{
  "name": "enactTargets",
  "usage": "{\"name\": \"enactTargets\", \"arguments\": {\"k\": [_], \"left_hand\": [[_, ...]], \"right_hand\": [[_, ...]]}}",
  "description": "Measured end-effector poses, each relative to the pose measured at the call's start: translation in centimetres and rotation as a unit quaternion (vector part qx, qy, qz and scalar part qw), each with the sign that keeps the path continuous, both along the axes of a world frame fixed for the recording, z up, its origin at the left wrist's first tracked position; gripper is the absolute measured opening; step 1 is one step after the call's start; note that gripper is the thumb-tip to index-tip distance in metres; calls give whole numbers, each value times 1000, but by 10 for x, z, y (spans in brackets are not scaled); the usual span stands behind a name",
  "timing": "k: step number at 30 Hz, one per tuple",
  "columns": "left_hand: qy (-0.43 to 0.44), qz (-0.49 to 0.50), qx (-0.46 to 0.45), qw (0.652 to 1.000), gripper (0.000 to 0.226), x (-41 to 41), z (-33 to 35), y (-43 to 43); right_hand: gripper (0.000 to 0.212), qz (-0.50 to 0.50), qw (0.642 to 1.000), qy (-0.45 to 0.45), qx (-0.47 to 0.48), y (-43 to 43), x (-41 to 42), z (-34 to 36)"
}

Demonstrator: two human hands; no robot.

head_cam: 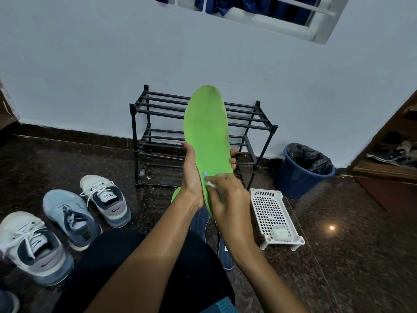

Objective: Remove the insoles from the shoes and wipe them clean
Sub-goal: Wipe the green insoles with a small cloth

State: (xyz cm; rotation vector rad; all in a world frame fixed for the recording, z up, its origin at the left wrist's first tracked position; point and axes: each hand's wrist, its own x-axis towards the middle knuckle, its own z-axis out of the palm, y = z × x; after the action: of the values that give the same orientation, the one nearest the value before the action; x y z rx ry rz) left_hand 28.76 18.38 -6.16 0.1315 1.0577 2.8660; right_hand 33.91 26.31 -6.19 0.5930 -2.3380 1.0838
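A long green insole (206,132) stands upright in front of me. My left hand (191,177) grips its lower part, thumb on the left edge and fingertips showing on the right edge. My right hand (228,197) pinches a small white wipe (211,184) and presses it against the insole's heel end. A second green insole (175,195) peeks out behind my left wrist. Dark blue insoles (224,251) lie on the floor under my arms. Three sneakers sit at the left: a white one (106,199), a light blue one (70,218) and another white one (31,247).
A black two-tier shoe rack (155,136) stands against the white wall. A white perforated basket (273,215) with a white lump in it lies at the right. Behind the basket is a blue bin (300,177) with a black liner. A wooden cabinet (392,168) is far right.
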Motion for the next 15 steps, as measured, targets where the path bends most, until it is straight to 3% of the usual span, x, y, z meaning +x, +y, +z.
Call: {"name": "enactTargets", "arguments": {"k": [4, 10, 15], "left_hand": [[2, -16, -3, 1000, 97, 0, 0, 2], [-12, -14, -18, 1000, 92, 2, 1, 5], [-27, -10, -24, 999, 95, 3, 2, 3]], "right_hand": [[18, -17, 999, 18, 25, 5, -3, -1], [14, -123, 990, 46, 45, 21, -27, 2], [14, -99, 995, 17, 11, 22, -30, 2]]}}
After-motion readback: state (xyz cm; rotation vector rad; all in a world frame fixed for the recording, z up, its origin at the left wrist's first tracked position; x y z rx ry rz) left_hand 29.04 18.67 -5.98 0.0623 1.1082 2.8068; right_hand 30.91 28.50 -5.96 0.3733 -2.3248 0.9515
